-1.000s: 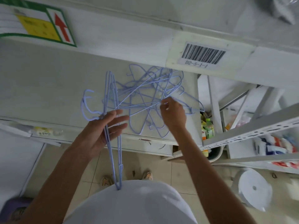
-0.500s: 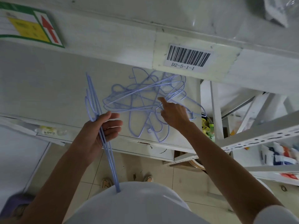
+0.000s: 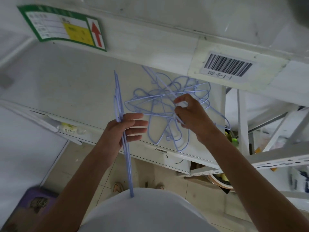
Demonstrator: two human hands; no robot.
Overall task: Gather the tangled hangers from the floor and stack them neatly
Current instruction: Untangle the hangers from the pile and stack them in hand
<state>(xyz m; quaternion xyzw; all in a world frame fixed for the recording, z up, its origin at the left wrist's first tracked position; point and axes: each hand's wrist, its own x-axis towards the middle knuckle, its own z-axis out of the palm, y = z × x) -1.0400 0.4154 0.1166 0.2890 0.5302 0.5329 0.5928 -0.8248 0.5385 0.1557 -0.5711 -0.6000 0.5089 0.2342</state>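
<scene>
Since half a second ago the right hand (image 3: 189,113) has gone from pointing into the tangle of hangers (image 3: 167,111) on the white shelf (image 3: 75,91) to pinching one wire with curled fingers. The left hand (image 3: 123,131) holds the sorted hangers (image 3: 124,148) edge-on against its palm, fingers stretched out and slightly apart. The step in hand looks like freeing the next hanger; it likely needs lifting and twisting clear of the other hooks, then laying against the held bunch.

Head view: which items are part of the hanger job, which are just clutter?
Job:
- tangled hangers on the shelf
- sorted hanger bundle, held by left hand
- right hand, pinching a wire in the tangle

Clutter:
- barcode label
- arrow sign
- bottles
- purple mat
</scene>
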